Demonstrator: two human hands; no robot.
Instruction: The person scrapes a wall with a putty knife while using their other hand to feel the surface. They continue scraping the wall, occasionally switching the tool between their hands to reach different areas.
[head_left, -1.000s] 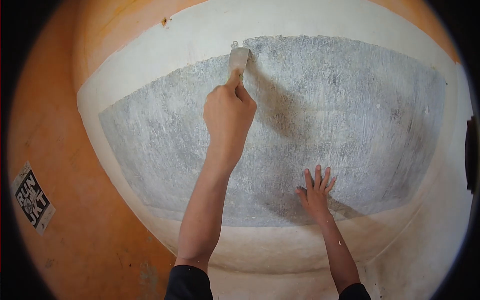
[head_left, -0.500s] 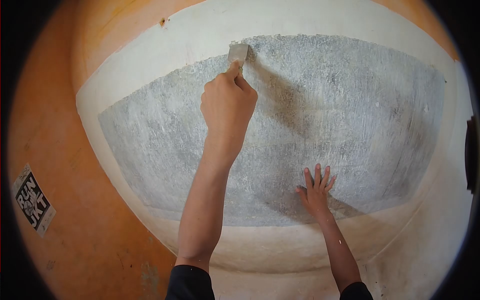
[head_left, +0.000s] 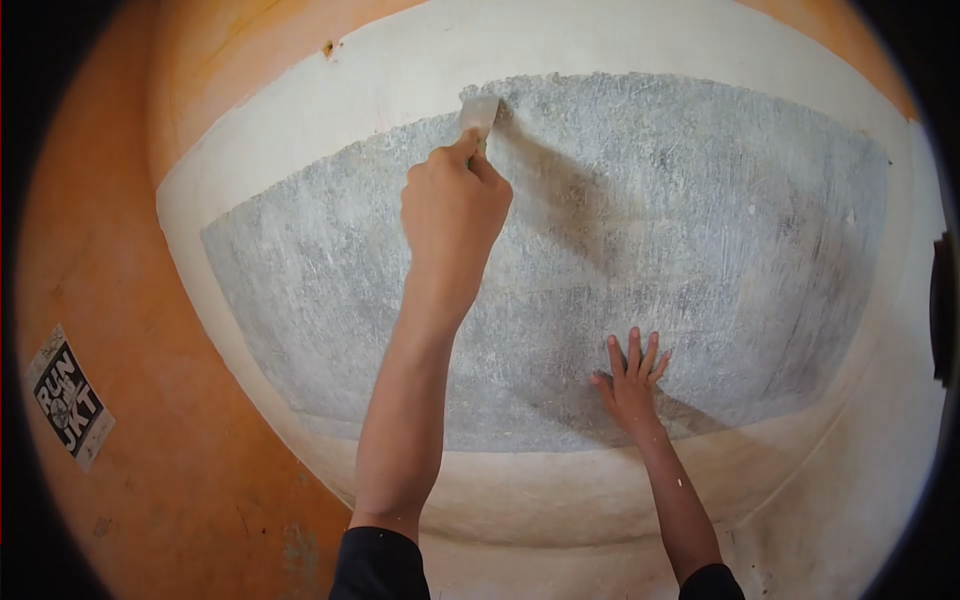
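Note:
My left hand (head_left: pixel 456 205) is closed around the handle of a small metal scraper (head_left: pixel 481 112). The scraper's blade is up against the wall at the rough upper edge of the grey patch (head_left: pixel 740 230), and most of its handle is hidden in my fist. Lower and to the right, my right hand (head_left: pixel 631 392) lies on the grey patch with its fingers spread, holding nothing.
A smooth white band (head_left: pixel 390 80) surrounds the grey patch. Orange wall (head_left: pixel 170 400) is on the left, with a black-and-white sticker (head_left: pixel 70 398). A small chipped hole (head_left: pixel 328 48) shows at the upper left. Something dark (head_left: pixel 942 310) stands at the right edge.
The scraper in my left hand has moved slightly down, and its blade sits a little lower against the patch's upper edge. My right hand has stayed in place.

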